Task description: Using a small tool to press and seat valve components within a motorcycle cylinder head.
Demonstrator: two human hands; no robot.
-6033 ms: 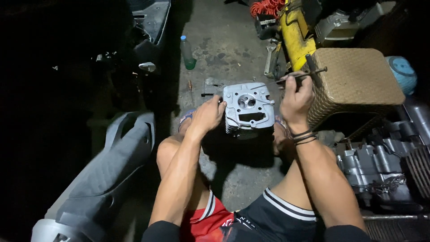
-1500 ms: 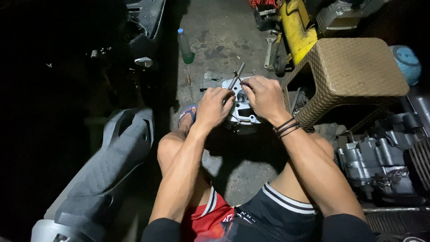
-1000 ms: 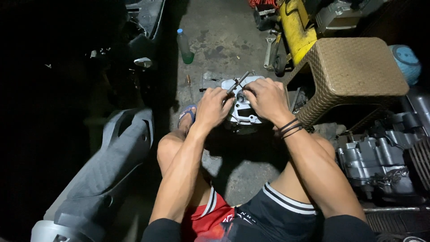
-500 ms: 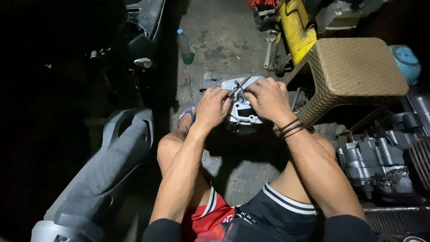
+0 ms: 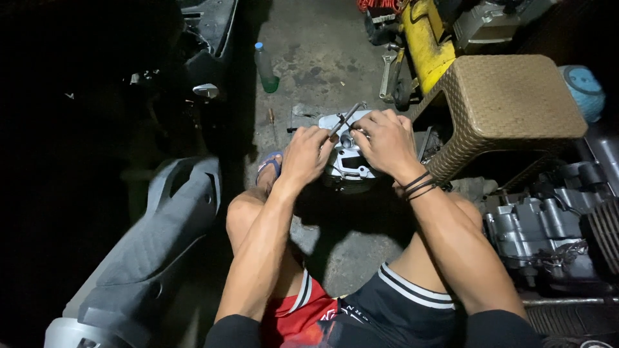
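A silver metal engine cylinder head (image 5: 345,161) stands on the concrete floor between my knees. My left hand (image 5: 303,154) rests on its left side and pinches the lower end of a thin metal rod tool (image 5: 345,119) that slants up to the right. My right hand (image 5: 383,142) covers the top right of the cylinder head, fingers curled over it near the tool. Black bands circle my right wrist. Much of the part is hidden under both hands.
A woven brown stool (image 5: 509,106) stands right of the part. An engine block (image 5: 548,232) lies at the right. A yellow machine (image 5: 425,42) and wrenches (image 5: 390,67) lie beyond. A green-bottomed plastic bottle (image 5: 265,67) stands on the floor. A grey scooter panel (image 5: 148,245) lies left.
Six seconds ago my right hand held the tool up near the stool; since then it has come down onto the cylinder head. Over the last second both hands shifted only slightly and the rod tilted.
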